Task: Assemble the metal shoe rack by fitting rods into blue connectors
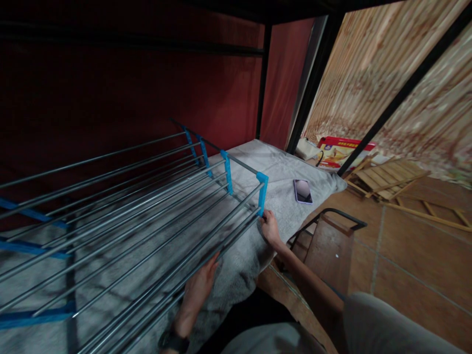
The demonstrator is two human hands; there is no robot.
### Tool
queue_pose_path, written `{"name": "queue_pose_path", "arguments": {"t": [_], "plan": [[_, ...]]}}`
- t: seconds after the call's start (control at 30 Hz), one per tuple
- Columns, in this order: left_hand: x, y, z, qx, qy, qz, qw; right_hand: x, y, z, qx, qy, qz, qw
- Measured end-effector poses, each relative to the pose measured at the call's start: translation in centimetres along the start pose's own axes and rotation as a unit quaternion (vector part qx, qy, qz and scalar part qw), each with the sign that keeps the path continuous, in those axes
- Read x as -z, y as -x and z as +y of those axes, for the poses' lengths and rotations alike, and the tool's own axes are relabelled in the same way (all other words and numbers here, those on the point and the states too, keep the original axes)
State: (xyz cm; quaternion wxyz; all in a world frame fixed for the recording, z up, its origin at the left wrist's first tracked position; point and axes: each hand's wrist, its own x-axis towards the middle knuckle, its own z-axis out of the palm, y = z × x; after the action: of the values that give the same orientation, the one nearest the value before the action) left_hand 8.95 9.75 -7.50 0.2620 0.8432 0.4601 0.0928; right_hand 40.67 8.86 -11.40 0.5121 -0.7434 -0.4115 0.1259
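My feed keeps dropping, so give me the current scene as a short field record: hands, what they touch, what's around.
left hand: gripping the near rods of the metal rack
right hand: at the rack's end, by the blue corner connector
rack: lying tilted on the grey blanket
phone: flat on the blanket, apart from both hands
floor: red box, wooden slats

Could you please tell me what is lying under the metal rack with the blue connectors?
A grey blanket spreads under the rack and also carries a phone. Whatever lies beneath the blanket is covered.
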Motion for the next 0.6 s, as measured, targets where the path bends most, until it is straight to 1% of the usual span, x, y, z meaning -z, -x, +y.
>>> {"name": "queue_pose_path", "arguments": {"t": [0.2,0.4,0.6], "plan": [[0.11,0.04,0.30,0.039,-0.019,-0.027,0.999,-0.01,-0.06,0.32,0.012,-0.019,0.002,1.000],[0.00,0.06,0.24,0.027,-0.047,-0.040,0.998,-0.21,0.15,0.52,0.014,-0.012,0.010,1.000],[-0.04,-0.01,0.03,0.024,-0.029,-0.048,0.998,-0.06,0.50,0.33,0.034,-0.003,-0.006,0.999]]}}
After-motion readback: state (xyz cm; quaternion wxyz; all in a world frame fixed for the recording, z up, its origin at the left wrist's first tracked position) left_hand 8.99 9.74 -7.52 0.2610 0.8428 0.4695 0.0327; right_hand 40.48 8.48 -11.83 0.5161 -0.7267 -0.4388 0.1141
